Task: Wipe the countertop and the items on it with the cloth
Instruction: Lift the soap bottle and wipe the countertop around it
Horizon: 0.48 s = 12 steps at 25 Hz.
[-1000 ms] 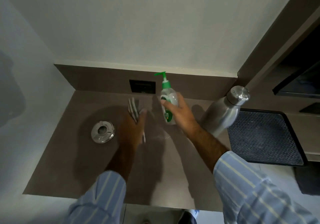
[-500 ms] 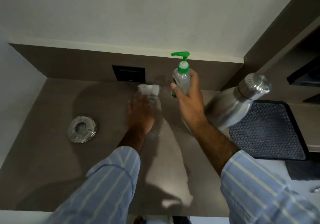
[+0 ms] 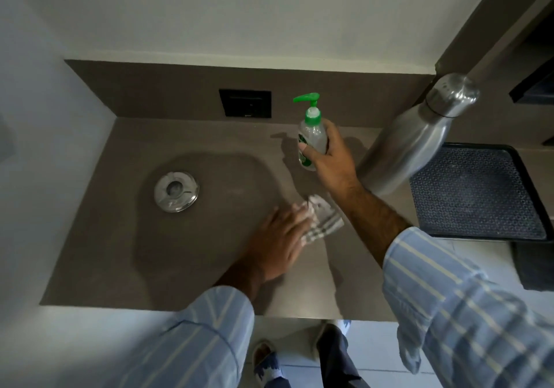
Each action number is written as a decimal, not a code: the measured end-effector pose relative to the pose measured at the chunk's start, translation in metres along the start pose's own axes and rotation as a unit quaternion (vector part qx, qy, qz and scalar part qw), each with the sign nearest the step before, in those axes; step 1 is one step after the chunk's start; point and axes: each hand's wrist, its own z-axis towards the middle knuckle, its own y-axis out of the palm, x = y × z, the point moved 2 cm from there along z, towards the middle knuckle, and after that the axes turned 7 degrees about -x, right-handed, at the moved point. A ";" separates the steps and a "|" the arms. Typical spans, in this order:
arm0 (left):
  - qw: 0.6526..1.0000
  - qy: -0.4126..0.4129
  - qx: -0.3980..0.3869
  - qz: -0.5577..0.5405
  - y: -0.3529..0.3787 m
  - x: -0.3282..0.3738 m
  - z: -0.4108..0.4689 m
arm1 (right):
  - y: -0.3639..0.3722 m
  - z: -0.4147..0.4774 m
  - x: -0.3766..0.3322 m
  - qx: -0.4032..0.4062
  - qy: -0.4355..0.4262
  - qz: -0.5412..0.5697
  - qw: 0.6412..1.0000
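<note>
Two hands work over the brown bench. The left hand lies flat, fingers spread and pressing the striped cloth onto the surface near the front middle. The right hand has its fingers wrapped round the soap bottle with the green pump, upright toward the back wall. A steel flask stands just to its right, beside a black tray. A round metal dish sits well to the left.
</note>
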 end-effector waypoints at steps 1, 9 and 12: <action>1.000 0.017 -0.004 -0.007 0.004 0.002 -0.027 | 0.003 -0.004 0.002 -0.010 0.003 -0.004 1.000; 0.969 -0.234 0.079 -0.032 -0.014 -0.054 -0.120 | 0.054 -0.030 0.037 -0.125 0.029 -0.016 0.992; 0.946 -0.298 0.095 -0.084 -0.023 -0.055 -0.118 | 0.059 -0.032 0.044 -0.134 0.022 -0.003 0.991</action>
